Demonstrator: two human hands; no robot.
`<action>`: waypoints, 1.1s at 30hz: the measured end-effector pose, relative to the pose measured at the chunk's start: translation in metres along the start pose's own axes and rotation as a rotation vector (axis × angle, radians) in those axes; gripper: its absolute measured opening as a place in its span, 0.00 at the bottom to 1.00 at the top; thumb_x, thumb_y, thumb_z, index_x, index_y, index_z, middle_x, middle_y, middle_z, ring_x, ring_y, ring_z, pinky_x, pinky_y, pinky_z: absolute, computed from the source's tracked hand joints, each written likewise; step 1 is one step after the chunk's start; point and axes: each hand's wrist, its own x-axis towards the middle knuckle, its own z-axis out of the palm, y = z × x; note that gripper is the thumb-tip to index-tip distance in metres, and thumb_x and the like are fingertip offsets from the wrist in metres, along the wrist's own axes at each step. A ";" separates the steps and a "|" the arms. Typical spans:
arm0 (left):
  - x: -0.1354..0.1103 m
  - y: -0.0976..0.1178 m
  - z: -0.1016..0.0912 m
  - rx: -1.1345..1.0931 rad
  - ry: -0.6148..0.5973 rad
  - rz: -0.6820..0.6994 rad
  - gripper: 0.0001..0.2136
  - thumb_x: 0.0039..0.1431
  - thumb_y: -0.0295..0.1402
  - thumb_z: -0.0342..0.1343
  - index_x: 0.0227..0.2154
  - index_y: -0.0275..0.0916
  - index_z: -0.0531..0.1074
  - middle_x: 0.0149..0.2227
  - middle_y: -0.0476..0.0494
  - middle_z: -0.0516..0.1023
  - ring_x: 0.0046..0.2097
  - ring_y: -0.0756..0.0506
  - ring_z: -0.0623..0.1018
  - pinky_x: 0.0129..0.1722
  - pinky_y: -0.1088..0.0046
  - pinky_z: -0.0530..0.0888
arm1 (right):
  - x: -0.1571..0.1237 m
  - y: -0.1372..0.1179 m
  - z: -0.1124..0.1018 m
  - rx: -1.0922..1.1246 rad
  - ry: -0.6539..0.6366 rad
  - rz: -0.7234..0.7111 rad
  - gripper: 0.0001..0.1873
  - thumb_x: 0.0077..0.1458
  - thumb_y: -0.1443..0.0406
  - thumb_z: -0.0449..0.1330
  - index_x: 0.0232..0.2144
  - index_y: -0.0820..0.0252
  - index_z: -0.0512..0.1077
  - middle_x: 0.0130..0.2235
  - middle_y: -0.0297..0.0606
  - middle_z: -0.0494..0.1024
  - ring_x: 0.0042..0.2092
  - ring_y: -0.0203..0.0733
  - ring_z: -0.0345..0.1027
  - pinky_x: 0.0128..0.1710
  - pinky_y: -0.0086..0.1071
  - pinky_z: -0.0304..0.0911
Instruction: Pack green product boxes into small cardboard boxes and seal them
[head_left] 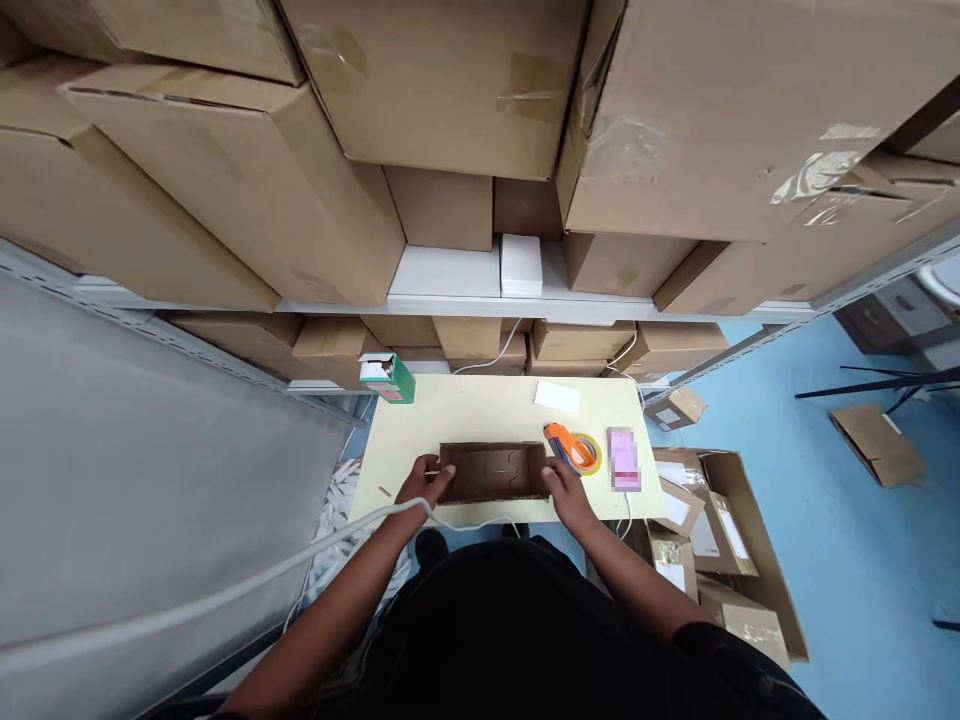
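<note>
An open-topped brown cardboard box [493, 472] stands at the front edge of the pale yellow table [420, 420], and nothing shows inside it. My left hand [427, 482] grips its left end, thumb over the rim. At the opposite end, my right hand [564, 490] holds the right wall with the thumb near the top edge. Just beyond my right hand lie an orange tape dispenser [562, 440] and a roll of yellow tape [592, 455], which overlap. A pink, blurred-out rectangular thing [624, 460] is further right.
A green box [388, 378] with its top open stands at the table's back left; a white flat box [556, 397] lies at the back. Shelves of large cartons [450, 80] rise ahead. A white cable [300, 555] crosses my left forearm. Right, a big carton [772, 560] holds several parcels.
</note>
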 end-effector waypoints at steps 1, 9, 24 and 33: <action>0.000 0.005 0.003 0.056 0.004 0.008 0.27 0.53 0.53 0.62 0.49 0.40 0.70 0.48 0.38 0.79 0.44 0.39 0.81 0.42 0.62 0.78 | 0.002 -0.007 0.003 -0.033 -0.006 0.017 0.23 0.58 0.49 0.59 0.49 0.56 0.73 0.47 0.43 0.81 0.46 0.51 0.75 0.44 0.40 0.70; -0.027 0.006 0.017 -0.136 0.068 -0.047 0.26 0.60 0.54 0.55 0.52 0.40 0.75 0.51 0.37 0.82 0.54 0.36 0.80 0.49 0.60 0.77 | 0.017 -0.011 -0.002 -0.037 0.016 0.088 0.20 0.53 0.54 0.60 0.45 0.55 0.77 0.41 0.40 0.83 0.41 0.53 0.76 0.40 0.41 0.69; -0.111 -0.031 0.024 -0.305 0.435 -0.063 0.27 0.65 0.46 0.54 0.62 0.37 0.70 0.66 0.35 0.72 0.69 0.36 0.68 0.67 0.56 0.65 | -0.014 -0.004 0.014 0.162 -0.170 -0.003 0.38 0.50 0.53 0.66 0.63 0.56 0.71 0.63 0.44 0.75 0.62 0.55 0.70 0.61 0.46 0.66; -0.249 -0.099 -0.039 -0.396 0.657 -0.007 0.28 0.66 0.50 0.52 0.60 0.35 0.72 0.64 0.33 0.74 0.67 0.36 0.70 0.68 0.57 0.64 | -0.114 -0.039 0.079 0.085 -0.141 -0.092 0.37 0.53 0.44 0.64 0.59 0.58 0.77 0.62 0.43 0.77 0.67 0.58 0.64 0.67 0.48 0.60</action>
